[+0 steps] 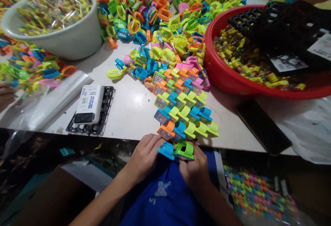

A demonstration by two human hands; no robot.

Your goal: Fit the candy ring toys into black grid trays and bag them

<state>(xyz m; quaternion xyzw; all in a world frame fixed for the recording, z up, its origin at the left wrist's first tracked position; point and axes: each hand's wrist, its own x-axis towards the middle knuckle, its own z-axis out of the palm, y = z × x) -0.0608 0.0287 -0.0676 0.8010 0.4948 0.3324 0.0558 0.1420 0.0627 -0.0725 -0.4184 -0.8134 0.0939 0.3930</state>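
Note:
At the table's front edge, my left hand (147, 153) is closed at the side of a blue ring-shaped plastic toy (167, 150). My right hand (196, 165) is closed on a green ring-shaped toy (184, 150), right beside the blue one. Several fingertips are hidden behind the pieces. Just beyond them, similar toys stand in slanted, close-set rows (184, 110) in orange, blue, yellow-green and pink, with speckled flat faces turned to the left. Whatever supports the rows underneath is mostly covered.
Loose colourful toys (160, 16) are heaped behind. A grey-white basin (77, 43) and a red basin (219, 71) hold small yellow pieces. Black trays (281, 29) rest on the red one. A white power bank (90, 103), phone (263, 126) and plastic bags flank the rows. Another person's hand (6, 95) shows left.

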